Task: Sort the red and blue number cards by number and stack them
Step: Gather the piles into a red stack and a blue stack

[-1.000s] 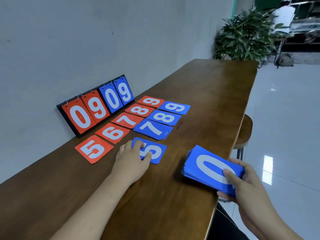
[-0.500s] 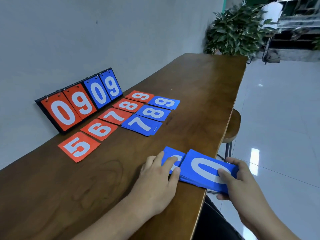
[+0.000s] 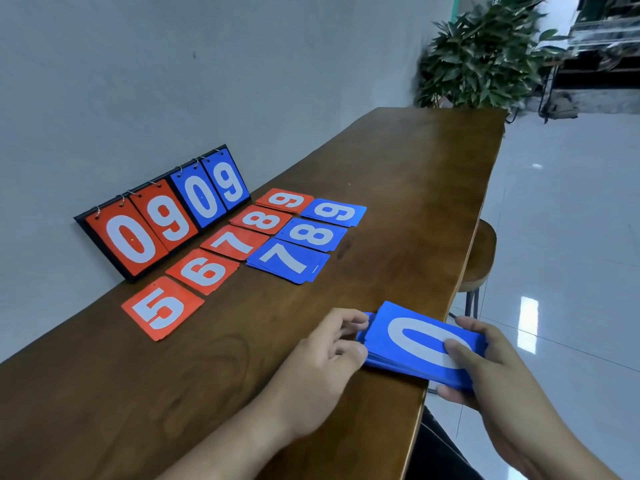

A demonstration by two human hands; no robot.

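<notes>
**At the tabletop's near edge: blue pile mid-gather**

At the near edge, the fingers (image 3: 349, 320) of the left hand (image 3: 325, 358) were curled and pinching the left end of the blue stack (image 3: 415, 341), the one with a 0 on top. A blue corner stuck out just past them. I couldn't tell if they had one loose card or the whole end of the pile. The right hand (image 3: 491, 375) was clamped on the other end, thumb on the 0 and the other fingers underneath, with that end hanging off the tabletop (image 3: 398, 168).

Further out, blue 7 (image 3: 289, 261), blue 8 (image 3: 311, 235) and blue 9 (image 3: 334, 213) lay face up in a row, each just beside its red twin. Red ran longer: red 5 (image 3: 162, 308), red 6 (image 3: 202, 271), red 7 (image 3: 235, 242), red 8 (image 3: 261, 220), red 9 (image 3: 285, 200). The flip scoreboard (image 3: 166, 216) leaned on the wall behind them.

My read: this was the gathering step for blue, roughly midway, with red not collected at all. The next move probably called for squaring that stray corner flush, then reaching for blue 7. That one looked like a few cards loosely fanned, so it'd need a pinch across the whole bunch or some would slide.
</notes>
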